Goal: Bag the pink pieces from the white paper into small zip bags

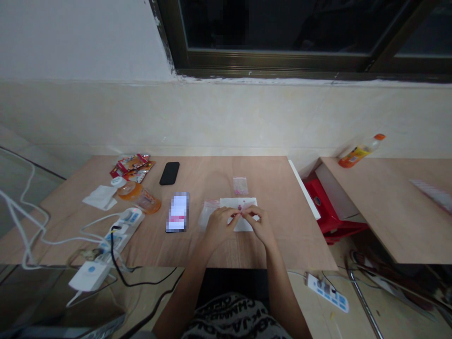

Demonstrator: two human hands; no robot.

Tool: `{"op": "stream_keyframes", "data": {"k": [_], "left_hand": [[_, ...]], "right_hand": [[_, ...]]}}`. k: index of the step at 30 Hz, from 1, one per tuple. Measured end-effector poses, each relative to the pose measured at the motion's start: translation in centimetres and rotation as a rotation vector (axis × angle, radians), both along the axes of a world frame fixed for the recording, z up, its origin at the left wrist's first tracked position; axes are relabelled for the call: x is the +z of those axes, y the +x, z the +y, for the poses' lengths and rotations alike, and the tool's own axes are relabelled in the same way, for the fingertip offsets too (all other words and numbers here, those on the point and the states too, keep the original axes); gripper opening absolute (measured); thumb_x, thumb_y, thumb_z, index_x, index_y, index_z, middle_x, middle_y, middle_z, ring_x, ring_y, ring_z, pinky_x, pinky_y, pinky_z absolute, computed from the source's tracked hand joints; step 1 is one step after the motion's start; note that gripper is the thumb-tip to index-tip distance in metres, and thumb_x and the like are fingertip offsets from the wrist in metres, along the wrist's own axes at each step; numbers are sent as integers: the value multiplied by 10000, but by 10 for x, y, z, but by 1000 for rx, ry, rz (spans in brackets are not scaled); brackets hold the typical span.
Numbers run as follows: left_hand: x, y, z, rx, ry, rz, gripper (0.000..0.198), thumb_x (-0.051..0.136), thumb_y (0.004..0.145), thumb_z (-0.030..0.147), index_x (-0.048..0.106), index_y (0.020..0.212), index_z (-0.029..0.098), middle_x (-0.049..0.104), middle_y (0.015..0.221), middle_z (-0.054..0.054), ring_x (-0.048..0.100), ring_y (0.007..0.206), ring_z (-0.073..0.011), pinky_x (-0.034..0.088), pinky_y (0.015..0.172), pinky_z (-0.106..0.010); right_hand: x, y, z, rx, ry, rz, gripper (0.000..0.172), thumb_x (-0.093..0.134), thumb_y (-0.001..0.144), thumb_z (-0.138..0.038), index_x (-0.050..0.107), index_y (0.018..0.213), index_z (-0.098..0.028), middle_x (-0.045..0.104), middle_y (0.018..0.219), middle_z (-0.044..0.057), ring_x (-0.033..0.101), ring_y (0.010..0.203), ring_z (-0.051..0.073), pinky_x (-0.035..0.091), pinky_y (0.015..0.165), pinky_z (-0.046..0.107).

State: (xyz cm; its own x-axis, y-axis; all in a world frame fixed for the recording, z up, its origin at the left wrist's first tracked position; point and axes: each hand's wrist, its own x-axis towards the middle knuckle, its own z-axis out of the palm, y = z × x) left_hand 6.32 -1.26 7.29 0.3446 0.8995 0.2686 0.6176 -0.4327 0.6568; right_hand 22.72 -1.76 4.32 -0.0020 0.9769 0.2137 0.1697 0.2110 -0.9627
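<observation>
Bench (197, 179), near edge: what do the hands hold?

Left hand (219, 228) and right hand (257, 227): fingers (230, 214) pinched shut together on a small pink piece (239, 207), just above white paper (245, 223).

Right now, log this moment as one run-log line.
left hand: at small pink item | right hand: at same item | below: white paper | nearby: small plastic bag

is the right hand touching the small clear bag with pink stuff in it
Apart. The head view shows the right hand resting over the white paper sheet, with a plain gap between it and the small clear bag beyond the sheet.
</observation>
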Motion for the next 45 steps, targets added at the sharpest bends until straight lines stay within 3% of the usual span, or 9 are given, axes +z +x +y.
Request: {"op": "stream_keyframes", "data": {"k": [10, 15, 18, 24, 28, 36, 42, 45], "left_hand": [[1, 13, -5, 159, 12, -7, 148, 563, 800, 172, 590, 661, 215, 659, 674, 0, 595, 656, -160, 413, 635, -266], [3, 13, -6, 293, 88, -9, 185, 578, 758, 133, 538, 596, 212, 600, 598, 11, 548, 611, -155, 374, 617, -267], [2, 12, -6, 298, 104, -37, 186, 580, 766, 134, 544, 599, 209, 606, 606, 8, 554, 620, -155, 373, 631, -266], [-2, 9, -5, 296, 107, -56, 161, 566, 817, 165, 601, 666, 206, 647, 663, -9, 585, 658, -168, 392, 656, -275], [-3, 8, -5, 297, 141, -4, 156, 559, 832, 163, 612, 691, 205, 650, 668, -10, 590, 659, -167, 403, 653, -271], [-8, 6, -14, 278, 250, 68, 132, 532, 860, 134, 639, 808, 192, 678, 739, -28, 614, 708, -178, 440, 676, -282], [-22, 9, -26, 344, 271, -13, 195, 494, 899, 186, 603, 738, 189, 663, 725, -45, 612, 710, -193, 442, 664, -293], [-23, 12, -28, 326, 193, -88, 181, 504, 903, 227, 620, 768, 193, 666, 753, -45, 614, 745, -198, 448, 710, -309]], "right_hand": [[0, -13, -1, -89, 96, -178, 188, 540, 838, -255, 556, 657, -208, 563, 645, -2, 511, 629, 153, 387, 616, 271], [-3, -8, -3, -301, 89, -315, 180, 538, 816, -231, 532, 638, -210, 521, 600, -19, 486, 572, 140, 366, 587, 263], [-1, -6, -5, -349, 79, -340, 159, 553, 823, -253, 560, 671, -207, 556, 624, -12, 511, 580, 143, 381, 597, 264], [7, -10, -8, -259, 131, -218, 74, 541, 858, -248, 609, 858, -219, 620, 776, 9, 566, 673, 156, 444, 643, 272], [12, -14, -10, -111, 208, -247, 155, 522, 882, -220, 674, 855, -223, 641, 863, 53, 597, 842, 199, 474, 755, 317], [16, -24, -15, -73, 83, -378, 319, 525, 935, -446, 724, 1036, -218, 685, 1040, 101, 610, 1016, 242, 457, 933, 396], [12, -35, -16, -32, -57, -299, 413, 474, 937, -523, 705, 986, -184, 709, 945, 94, 651, 887, 224, 494, 766, 327], [7, -36, -12, -131, -48, -250, 374, 523, 906, -512, 713, 935, -191, 708, 954, 92, 647, 888, 222, 492, 734, 311]]}}
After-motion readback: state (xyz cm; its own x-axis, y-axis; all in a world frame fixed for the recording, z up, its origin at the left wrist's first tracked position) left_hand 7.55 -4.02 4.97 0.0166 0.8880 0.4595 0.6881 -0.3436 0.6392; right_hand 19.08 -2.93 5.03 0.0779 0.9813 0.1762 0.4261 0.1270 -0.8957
